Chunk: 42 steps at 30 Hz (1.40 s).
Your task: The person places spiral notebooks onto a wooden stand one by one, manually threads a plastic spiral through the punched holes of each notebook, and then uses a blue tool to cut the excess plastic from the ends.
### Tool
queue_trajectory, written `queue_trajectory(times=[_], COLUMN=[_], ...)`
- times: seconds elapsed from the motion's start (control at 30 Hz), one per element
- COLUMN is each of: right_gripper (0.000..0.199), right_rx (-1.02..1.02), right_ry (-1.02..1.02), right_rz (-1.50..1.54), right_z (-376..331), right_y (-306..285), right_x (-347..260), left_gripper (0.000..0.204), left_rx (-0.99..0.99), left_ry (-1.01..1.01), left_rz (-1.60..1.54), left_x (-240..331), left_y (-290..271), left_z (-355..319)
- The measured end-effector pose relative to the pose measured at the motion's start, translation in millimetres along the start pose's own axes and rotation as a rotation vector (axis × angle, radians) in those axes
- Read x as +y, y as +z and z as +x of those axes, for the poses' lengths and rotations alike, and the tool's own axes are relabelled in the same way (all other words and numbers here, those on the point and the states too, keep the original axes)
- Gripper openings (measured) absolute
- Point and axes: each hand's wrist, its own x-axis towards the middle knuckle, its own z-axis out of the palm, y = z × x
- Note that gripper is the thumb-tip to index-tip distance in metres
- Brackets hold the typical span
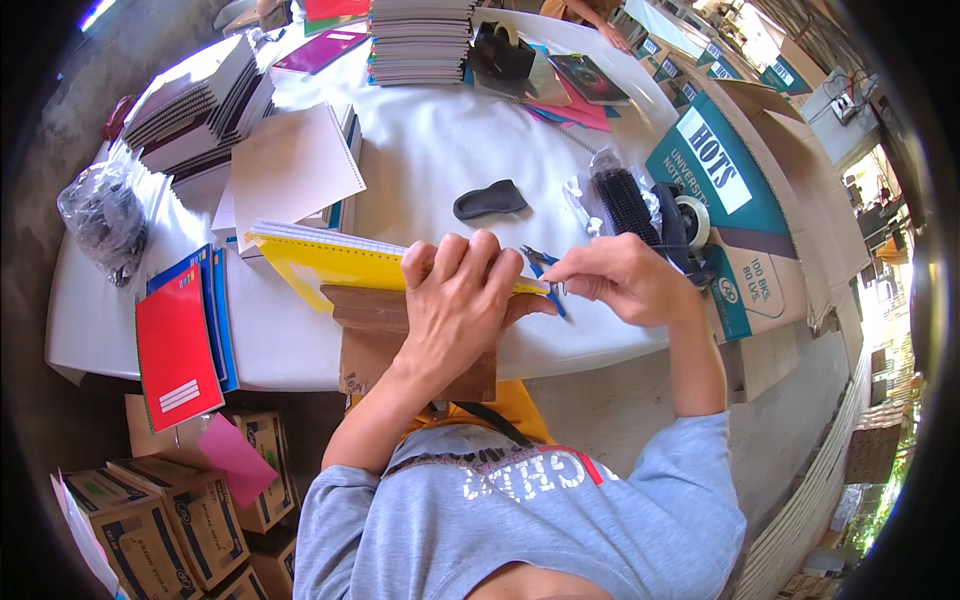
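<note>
My left hand is closed over the spine edge of a yellow notebook, its fingers bent across the row of punched holes. The notebook's edge rests on a brown block at the table's near side. At the notebook's right end, my right hand pinches thumb and fingertips together; what lies between them is too small to make out. Cutting pliers with blue handles lie just behind those fingertips, partly covered. Beyond them on the white cloth is a dark, curved, flat piece.
Black coils and a tape dispenser stand on the right, beside a large carton. Notebook stacks fill the back and left. Red and blue notebooks overhang the left edge, above cartons on the floor.
</note>
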Motion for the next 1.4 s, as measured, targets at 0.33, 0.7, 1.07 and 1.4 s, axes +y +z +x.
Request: queue_trajectory(times=[0.33, 0.7, 1.07, 1.4], right_gripper=[0.036, 0.018, 0.025, 0.052], right_rx=[0.202, 0.273, -0.286, -0.119], right_ry=[0.252, 0.368, 0.173, 0.283], right_rz=[0.374, 0.215, 0.617, -0.66], right_z=[-16, -11, 0, 67], right_y=[25, 27, 0, 103], right_x=[-4, -4, 13, 195], left_gripper=[0.044, 0.037, 0.037, 0.037], left_rx=[0.203, 0.174, 0.04, 0.085], left_ry=[-0.151, -0.239, -0.158, -0.103], left_rz=[-0.018, -0.119, -0.219, -0.163], left_x=[-10, -9, -18, -19], left_y=[-5, -9, -27, -21], left_z=[-12, -11, -13, -28])
